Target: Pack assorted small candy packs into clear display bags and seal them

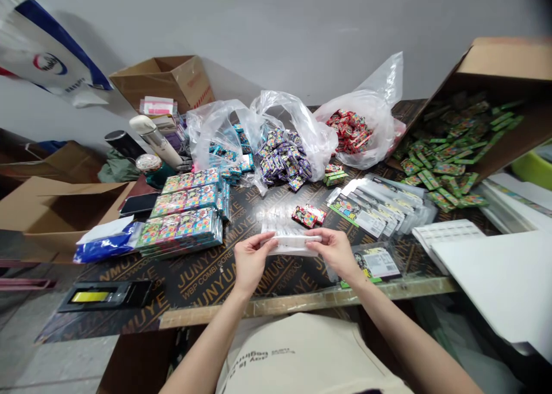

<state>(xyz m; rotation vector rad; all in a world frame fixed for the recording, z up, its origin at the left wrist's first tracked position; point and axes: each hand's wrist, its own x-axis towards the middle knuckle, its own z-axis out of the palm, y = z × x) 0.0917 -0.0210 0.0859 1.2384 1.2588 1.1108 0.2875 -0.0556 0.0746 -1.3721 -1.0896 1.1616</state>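
Both hands hold a clear plastic pouch (290,240) just above the dark table (207,276). My left hand (252,261) pinches its left end, and my right hand (336,250) pinches its right end. A small red candy pack (307,215) lies on the table just beyond the pouch. A printed pouch (375,263) lies flat beside my right wrist.
Three clear bags at the back hold blue packs (228,152), purple packs (282,161) and red packs (350,130). A tipped carton (495,83) spills green packs (444,164). Stacked boxed sets (185,213) stand left, fanned printed pouches (379,207) right, white sheets (500,279) far right.
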